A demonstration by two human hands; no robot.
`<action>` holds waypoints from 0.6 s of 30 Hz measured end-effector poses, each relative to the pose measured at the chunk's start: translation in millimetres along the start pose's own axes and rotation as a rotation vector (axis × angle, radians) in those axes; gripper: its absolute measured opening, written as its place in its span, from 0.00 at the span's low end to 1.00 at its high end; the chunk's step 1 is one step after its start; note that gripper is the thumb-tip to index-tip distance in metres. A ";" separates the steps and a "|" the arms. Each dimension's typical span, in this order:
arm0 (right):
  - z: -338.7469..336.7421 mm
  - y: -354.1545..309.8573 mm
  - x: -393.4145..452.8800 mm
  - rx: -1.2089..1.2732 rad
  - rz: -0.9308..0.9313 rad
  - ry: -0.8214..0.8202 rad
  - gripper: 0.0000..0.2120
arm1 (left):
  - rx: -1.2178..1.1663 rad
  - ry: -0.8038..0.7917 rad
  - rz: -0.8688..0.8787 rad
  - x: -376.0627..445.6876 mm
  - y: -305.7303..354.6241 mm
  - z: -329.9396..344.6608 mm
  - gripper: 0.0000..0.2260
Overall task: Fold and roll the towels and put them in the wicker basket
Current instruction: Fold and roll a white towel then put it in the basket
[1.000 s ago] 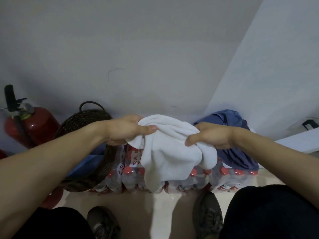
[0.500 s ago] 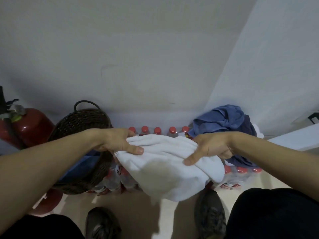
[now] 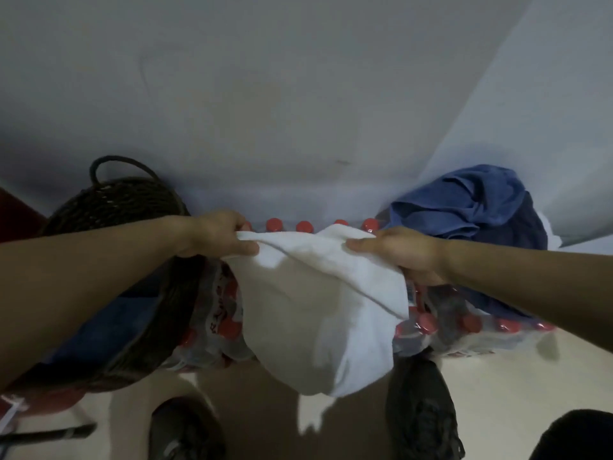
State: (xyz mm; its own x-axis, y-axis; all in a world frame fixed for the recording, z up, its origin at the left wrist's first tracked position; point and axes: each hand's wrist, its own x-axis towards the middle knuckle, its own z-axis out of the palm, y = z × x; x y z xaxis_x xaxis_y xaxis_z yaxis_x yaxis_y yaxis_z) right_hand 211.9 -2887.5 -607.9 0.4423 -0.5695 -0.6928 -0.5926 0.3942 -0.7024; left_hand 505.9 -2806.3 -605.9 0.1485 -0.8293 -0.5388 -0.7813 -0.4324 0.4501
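Gripping the towel [image 3: 318,303] in your left hand [image 3: 215,235] and right hand [image 3: 401,250], you've spread it wider, ready for folding.

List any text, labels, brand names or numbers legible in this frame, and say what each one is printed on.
None can be read.
Wrap of the bottled water pack: red and white printed characters, too blurred to read.
White towel, wicker basket, blue towels, bottle caps: no print shows.
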 end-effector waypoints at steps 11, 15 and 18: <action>-26.0 10.6 54.0 0.117 -0.136 0.443 0.18 | -0.700 0.254 -0.305 50.6 -21.5 25.2 0.09; -36.5 14.4 62.5 -0.085 -0.242 0.638 0.08 | -0.544 0.391 -0.265 59.1 -23.7 30.7 0.11; -39.3 18.5 59.0 -0.414 -0.340 0.658 0.06 | -0.262 0.518 -0.175 60.7 -20.9 30.7 0.13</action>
State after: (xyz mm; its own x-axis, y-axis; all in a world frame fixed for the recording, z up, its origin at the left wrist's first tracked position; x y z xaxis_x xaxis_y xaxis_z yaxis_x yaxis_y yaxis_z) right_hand 200.6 -2942.1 -655.4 0.2357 -0.9633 -0.1286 -0.7537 -0.0976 -0.6500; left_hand 512.7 -2836.8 -669.9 0.5881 -0.7743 -0.2336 -0.5531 -0.5958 0.5823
